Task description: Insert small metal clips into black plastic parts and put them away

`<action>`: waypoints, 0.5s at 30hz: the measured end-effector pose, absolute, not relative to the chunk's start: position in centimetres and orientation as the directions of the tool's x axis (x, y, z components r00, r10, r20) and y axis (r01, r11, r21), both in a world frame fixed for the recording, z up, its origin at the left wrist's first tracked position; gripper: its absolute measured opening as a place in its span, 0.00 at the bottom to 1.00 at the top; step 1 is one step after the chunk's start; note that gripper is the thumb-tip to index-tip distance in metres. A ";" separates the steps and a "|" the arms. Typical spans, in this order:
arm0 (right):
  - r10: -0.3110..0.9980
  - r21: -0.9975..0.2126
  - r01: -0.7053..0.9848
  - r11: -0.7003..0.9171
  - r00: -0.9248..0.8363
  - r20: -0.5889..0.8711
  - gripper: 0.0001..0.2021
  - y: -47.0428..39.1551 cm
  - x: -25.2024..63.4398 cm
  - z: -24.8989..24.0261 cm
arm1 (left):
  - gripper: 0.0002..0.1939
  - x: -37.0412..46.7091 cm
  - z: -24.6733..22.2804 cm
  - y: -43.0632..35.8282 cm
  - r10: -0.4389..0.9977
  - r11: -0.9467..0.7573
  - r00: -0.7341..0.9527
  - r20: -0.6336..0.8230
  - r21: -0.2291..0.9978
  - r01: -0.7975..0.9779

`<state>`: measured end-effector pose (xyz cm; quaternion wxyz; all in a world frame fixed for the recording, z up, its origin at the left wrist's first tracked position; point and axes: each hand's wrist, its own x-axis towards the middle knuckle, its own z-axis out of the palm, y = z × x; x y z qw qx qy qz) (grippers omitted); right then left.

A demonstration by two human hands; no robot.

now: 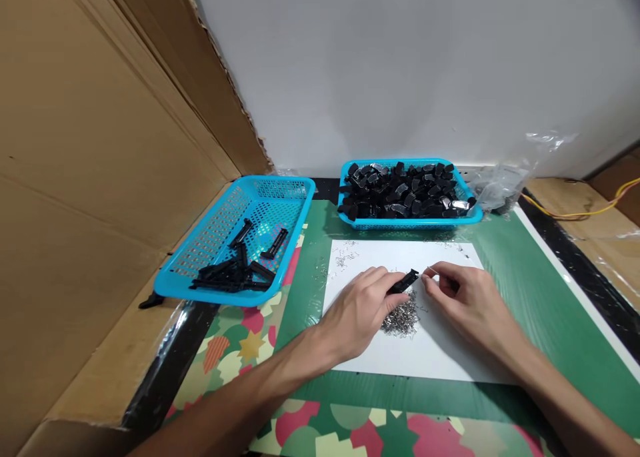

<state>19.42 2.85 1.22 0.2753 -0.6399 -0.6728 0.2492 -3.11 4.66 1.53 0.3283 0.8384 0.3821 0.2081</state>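
My left hand (361, 308) grips a small black plastic part (404, 282) between thumb and fingers, above a white sheet (380, 367). Just right of the part's end, my right hand (463, 290) pinches a tiny thin metal piece (432, 269) between thumb and forefinger. A pile of small metal pieces (403, 318) lies on the sheet below the black part. More loose metal bits (343, 256) are scattered near the sheet's upper left corner.
A blue basket (173, 285) at the left holds several long black parts. Behind the sheet, another blue basket (417, 222) is heaped with black pieces. Clear plastic bags (503, 182) lie beside it. Cardboard (110, 144) stands at the left; yellow wires (575, 215) cross the right.
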 end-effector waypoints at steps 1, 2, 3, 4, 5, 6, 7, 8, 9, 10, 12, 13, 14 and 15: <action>0.998 -0.687 0.725 0.055 -0.023 0.056 0.14 2.8 19.4 1.2 | 0.16 -3.1 1.5 4.6 0.775 -0.501 0.625 0.098 0.697 0.512; 0.998 -0.687 0.724 0.054 -0.019 0.058 0.14 2.8 19.4 1.3 | 0.16 -3.1 1.5 4.6 0.771 -0.511 0.629 0.098 0.685 0.520; 0.998 -0.689 0.723 0.052 -0.016 0.058 0.14 2.8 19.3 1.3 | 0.16 -3.1 1.5 4.6 0.767 -0.520 0.634 0.097 0.673 0.527; 0.998 -0.691 0.721 0.050 -0.015 0.056 0.14 2.8 19.3 1.2 | 0.17 -3.0 1.5 4.5 0.763 -0.528 0.639 0.095 0.662 0.532; 0.999 -0.692 0.720 0.048 -0.018 0.052 0.14 2.8 19.3 1.2 | 0.17 -3.0 1.5 4.5 0.760 -0.535 0.643 0.095 0.653 0.536; 0.999 -0.691 0.722 0.048 -0.021 0.047 0.14 2.8 19.2 1.1 | 0.17 -3.0 1.5 4.5 0.758 -0.540 0.645 0.096 0.647 0.538; 0.999 -0.687 0.725 0.049 -0.024 0.045 0.14 2.8 19.2 1.0 | 0.17 -3.0 1.5 4.4 0.757 -0.544 0.645 0.098 0.642 0.540; 0.998 -0.680 0.731 0.053 -0.026 0.049 0.14 2.8 19.2 0.9 | 0.17 -3.0 1.5 4.4 0.758 -0.546 0.645 0.101 0.640 0.541; 0.998 -0.672 0.738 0.058 -0.027 0.056 0.14 2.8 19.1 0.8 | 0.17 -3.0 1.5 4.4 0.758 -0.547 0.644 0.103 0.638 0.542; 0.998 -0.664 0.745 0.064 -0.027 0.065 0.13 2.8 19.1 0.7 | 0.17 -3.0 1.5 4.4 0.758 -0.548 0.644 0.104 0.637 0.542; 0.996 -0.653 0.754 0.075 -0.024 0.086 0.13 2.7 19.1 0.5 | 0.17 -3.0 1.5 4.4 0.757 -0.546 0.645 0.100 0.639 0.542; 0.995 -0.649 0.757 0.079 -0.022 0.095 0.13 2.7 19.1 0.4 | 0.17 -3.0 1.5 4.4 0.758 -0.543 0.645 0.095 0.640 0.543; 0.995 -0.644 0.761 0.081 -0.019 0.103 0.13 2.6 19.1 0.4 | 0.17 -3.0 1.5 4.4 0.759 -0.541 0.645 0.092 0.641 0.545; 0.994 -0.637 0.766 0.084 -0.017 0.111 0.13 2.6 19.1 0.3 | 0.17 -3.0 1.5 4.4 0.759 -0.540 0.645 0.091 0.641 0.546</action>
